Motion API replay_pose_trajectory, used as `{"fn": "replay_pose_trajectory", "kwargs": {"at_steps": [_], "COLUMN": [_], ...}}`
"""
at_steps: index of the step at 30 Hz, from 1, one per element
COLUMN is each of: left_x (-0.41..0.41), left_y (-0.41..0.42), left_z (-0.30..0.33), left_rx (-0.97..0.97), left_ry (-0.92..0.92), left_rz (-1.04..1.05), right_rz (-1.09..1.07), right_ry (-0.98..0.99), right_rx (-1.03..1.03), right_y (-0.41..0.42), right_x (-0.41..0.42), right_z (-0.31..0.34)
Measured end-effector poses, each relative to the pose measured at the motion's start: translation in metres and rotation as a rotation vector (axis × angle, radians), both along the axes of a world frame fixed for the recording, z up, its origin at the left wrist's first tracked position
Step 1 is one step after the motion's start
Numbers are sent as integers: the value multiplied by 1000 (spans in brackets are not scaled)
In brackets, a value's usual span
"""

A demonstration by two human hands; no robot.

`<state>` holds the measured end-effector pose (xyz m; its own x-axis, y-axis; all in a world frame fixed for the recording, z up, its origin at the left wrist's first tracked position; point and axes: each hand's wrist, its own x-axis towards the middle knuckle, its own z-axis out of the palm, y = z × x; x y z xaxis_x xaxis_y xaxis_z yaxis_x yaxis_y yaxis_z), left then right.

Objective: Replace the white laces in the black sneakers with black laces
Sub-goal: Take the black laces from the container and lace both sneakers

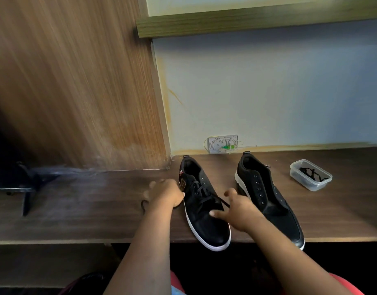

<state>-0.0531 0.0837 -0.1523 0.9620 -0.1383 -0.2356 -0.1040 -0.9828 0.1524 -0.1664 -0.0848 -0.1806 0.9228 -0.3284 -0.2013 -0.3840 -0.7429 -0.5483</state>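
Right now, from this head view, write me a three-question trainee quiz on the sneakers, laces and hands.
1. True or false: the right sneaker has a black lace threaded through its eyelets.
2. What lies in the clear plastic container? A) a white lace B) a black lace C) a sock
3. Fill in: the left hand is at the outer side of the ______ sneaker.

Key: 1 false, its eyelets are bare. 2 B. 3 left, the one carrying a black lace, with the right hand over its toe side.
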Motion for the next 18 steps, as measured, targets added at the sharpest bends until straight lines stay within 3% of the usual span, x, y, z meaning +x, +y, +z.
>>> {"fn": "replay_pose_trajectory", "kwargs": {"at_steps": [3, 7, 10, 12, 16, 18], "left_x": [-11, -36, -39, -38, -18, -10], "left_y": [-18, -53, -54, -47, -28, -16], "left_z": [0, 6, 12, 18, 22, 17], "left_rx": [-459, -893, -1084, -1167, -1619, -1569], "left_ry": [-132, 55, 217, 188, 307, 319], "left_rz": [-306, -502, -378, -285, 275, 402], "right_rz": [-2, -21, -57, -68, -150, -189], "right_ry": [-177, -587, -612, -588, -688, -720], "right_rx": [-1, 106, 223, 356, 749, 823], "right_y": [-14, -9, -8, -14, -28, -32], "right_x": [2, 4, 5, 5, 3, 2], "right_z": [14, 26, 27, 24, 29, 32]}}
